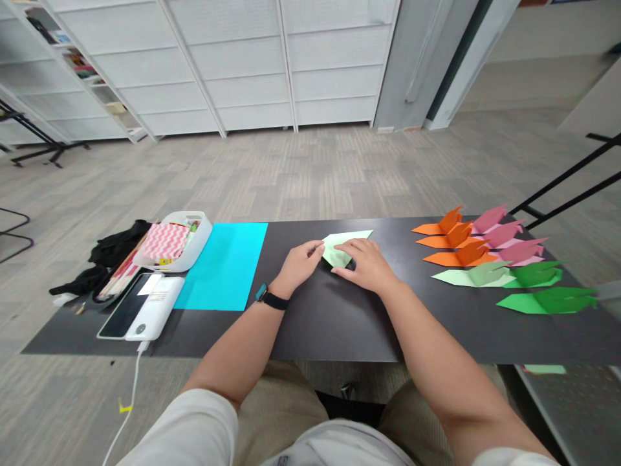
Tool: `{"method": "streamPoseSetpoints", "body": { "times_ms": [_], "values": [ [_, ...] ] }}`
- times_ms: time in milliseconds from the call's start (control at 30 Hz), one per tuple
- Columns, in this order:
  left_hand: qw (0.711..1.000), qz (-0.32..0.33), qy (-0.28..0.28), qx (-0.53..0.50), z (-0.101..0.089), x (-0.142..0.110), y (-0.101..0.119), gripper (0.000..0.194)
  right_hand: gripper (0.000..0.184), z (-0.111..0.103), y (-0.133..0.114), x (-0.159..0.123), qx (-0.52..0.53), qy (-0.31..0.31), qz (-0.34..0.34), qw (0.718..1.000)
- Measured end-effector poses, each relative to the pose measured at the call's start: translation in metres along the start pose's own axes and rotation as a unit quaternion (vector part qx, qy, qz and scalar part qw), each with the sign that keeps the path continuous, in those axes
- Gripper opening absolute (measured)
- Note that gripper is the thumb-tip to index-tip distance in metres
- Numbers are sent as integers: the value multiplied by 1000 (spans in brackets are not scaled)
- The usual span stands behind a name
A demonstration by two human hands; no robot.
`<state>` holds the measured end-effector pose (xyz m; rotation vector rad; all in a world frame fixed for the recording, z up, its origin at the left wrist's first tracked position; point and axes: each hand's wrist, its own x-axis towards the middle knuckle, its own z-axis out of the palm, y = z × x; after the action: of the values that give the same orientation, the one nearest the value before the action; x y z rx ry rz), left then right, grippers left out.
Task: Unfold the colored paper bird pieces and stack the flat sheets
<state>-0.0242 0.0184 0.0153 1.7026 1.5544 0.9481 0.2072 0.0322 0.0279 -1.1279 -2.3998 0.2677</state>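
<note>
Right hand [365, 261] arches palm-down over folded pale-green paper [339, 257]

White short-sleeved shirt [194, 427], tan ribbed trousers [281, 395], squarish watch [262, 292] with black band [277, 301].

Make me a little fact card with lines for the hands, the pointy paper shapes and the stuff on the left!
Left hand: at the left edge of the pale green paper
Right hand: fingers over the same paper
Wrist: black-banded watch on the left
Folded shapes, right side: three orange, three pink, one pale green, two darker green
Left side: blue sheet, white box, dark-screened device
Table: dark
</note>
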Motion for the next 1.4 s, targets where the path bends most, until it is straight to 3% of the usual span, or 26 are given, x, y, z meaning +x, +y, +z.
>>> {"method": "streamPoseSetpoints", "body": {
  "times_ms": [200,267,433,500,600,667,800,933,1133,1400],
  "values": [
    [994,78,-66,25,10,-9,7,46,36,-1,4,1,-48,-44,12,998],
    [991,110,-66,30,10,-10,8,45,28,-1,5,2,-58,-41,31,997],
    [989,136,-50,20,3,-11,14,41,32,-4,13,1,-60,-6,66,996],
    [991,130,-17,8,-2,-11,15,37,30,-6,19,1,-39,9,70,997],
    [986,141,80,29,-7,-6,12,26,24,-10,25,-1,18,23,49,998],
    [979,168,98,66,-7,-3,7,20,21,-14,27,-2,54,23,23,998],
    [963,228,4,145,-3,1,-2,15,19,-22,30,-2,89,15,-13,996],
    [947,243,-82,193,3,-2,-7,16,18,-26,38,-3,99,-8,-29,995],
    [937,241,-112,224,3,-7,-2,17,17,-30,49,-7,87,-68,-13,994],
    [935,253,-165,187,7,-5,2,21,16,-27,53,-6,67,-96,25,993]
  ]
}}
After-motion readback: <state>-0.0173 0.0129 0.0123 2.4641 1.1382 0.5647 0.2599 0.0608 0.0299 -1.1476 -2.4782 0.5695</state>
